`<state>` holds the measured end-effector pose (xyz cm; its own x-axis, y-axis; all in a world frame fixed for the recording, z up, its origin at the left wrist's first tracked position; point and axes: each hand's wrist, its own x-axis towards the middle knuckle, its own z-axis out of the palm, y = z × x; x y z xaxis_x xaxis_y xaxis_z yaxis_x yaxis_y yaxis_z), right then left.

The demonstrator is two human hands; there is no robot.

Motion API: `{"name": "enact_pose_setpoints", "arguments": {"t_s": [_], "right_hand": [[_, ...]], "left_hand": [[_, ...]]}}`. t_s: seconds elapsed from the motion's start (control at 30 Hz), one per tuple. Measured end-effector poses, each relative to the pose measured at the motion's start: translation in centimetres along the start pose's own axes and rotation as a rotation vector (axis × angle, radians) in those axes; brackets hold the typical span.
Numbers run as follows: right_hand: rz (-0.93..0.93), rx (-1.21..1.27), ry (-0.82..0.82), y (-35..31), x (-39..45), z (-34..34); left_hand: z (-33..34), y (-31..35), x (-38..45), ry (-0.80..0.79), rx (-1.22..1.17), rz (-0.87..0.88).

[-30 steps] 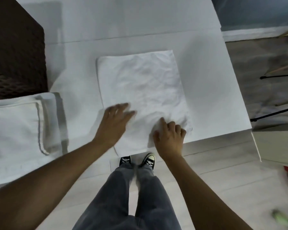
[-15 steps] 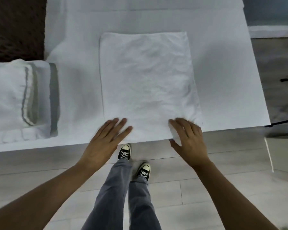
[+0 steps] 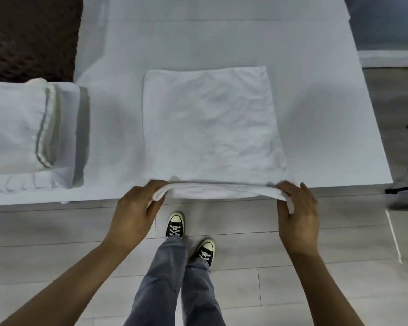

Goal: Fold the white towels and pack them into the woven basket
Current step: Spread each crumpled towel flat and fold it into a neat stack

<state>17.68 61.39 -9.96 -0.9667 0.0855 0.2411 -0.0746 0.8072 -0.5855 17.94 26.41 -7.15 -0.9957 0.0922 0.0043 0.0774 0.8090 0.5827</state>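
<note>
A white towel (image 3: pixel 210 123) lies spread as a square on the white table (image 3: pixel 316 102), its near edge at the table's front. My left hand (image 3: pixel 137 208) pinches the towel's near left corner and my right hand (image 3: pixel 297 212) pinches the near right corner. The near edge is lifted slightly off the table between them. A stack of folded white towels (image 3: pixel 21 132) sits at the left. The dark woven basket (image 3: pixel 31 36) stands at the far left corner behind the stack, only partly in view.
The table's front edge runs just past my hands, with pale floorboards (image 3: pixel 257 267) and my legs and sneakers below. To the right are black stand legs (image 3: pixel 403 189) on the floor and a white object's edge (image 3: pixel 393 234).
Both hands went from lying flat on the towel's near edge to pinching its near corners and lifting that edge. The view also shifted so the towel sits lower and more central.
</note>
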Motion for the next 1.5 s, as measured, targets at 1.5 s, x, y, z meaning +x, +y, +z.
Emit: {"name": "enact_pose_setpoints", "arguments": {"t_s": [1.5], "right_hand": [[-0.374, -0.065, -0.151, -8.9, 12.8, 13.1]], "left_hand": [[-0.6, -7.5, 16.6, -0.013, 0.448, -0.007]]}}
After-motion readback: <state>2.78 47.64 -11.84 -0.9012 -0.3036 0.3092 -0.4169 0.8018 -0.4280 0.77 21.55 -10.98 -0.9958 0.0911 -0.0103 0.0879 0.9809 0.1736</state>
